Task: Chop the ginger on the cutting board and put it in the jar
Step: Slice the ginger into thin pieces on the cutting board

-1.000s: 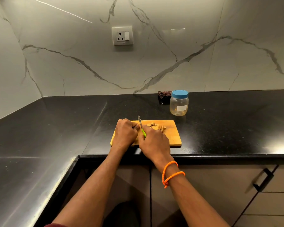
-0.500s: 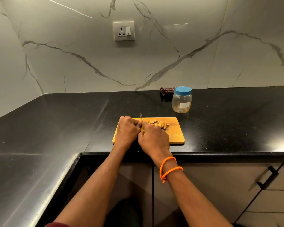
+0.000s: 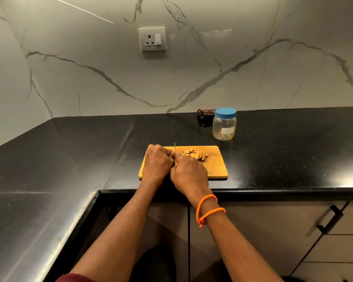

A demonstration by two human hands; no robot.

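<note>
On the black counter (image 3: 273, 159) near me sits a wooden cutting board (image 3: 216, 169), close to the counter's near edge. My two hands are on the left part of the board, side by side and touching. My left hand (image 3: 156, 164) is curled into a fist, knuckles up. I cannot tell what is under it, because my fingers hide it. My right hand (image 3: 190, 171) is curled tight around a knife (image 3: 175, 147). Only the thin tip of the blade shows, poking out on the far side between my hands. The handle is hidden in my grip.

Just right of my right hand lies a little pile of cut ginger pieces (image 3: 196, 154) on the far part of the board. The right side of the board is bare wood.

Farther back and to the right stands a clear jar (image 3: 224, 127) with a blue lid (image 3: 225, 112) on top. It is off the board, on the counter. A dark crumpled cloth (image 3: 205, 115) lies just left of the jar by the marble wall (image 3: 110, 68). A white wall socket (image 3: 152, 39) is up on that wall. Two loops of orange bracelet (image 3: 209, 209) go around my right wrist. Cabinet doors with a black handle (image 3: 330, 219) are below the counter.
</note>
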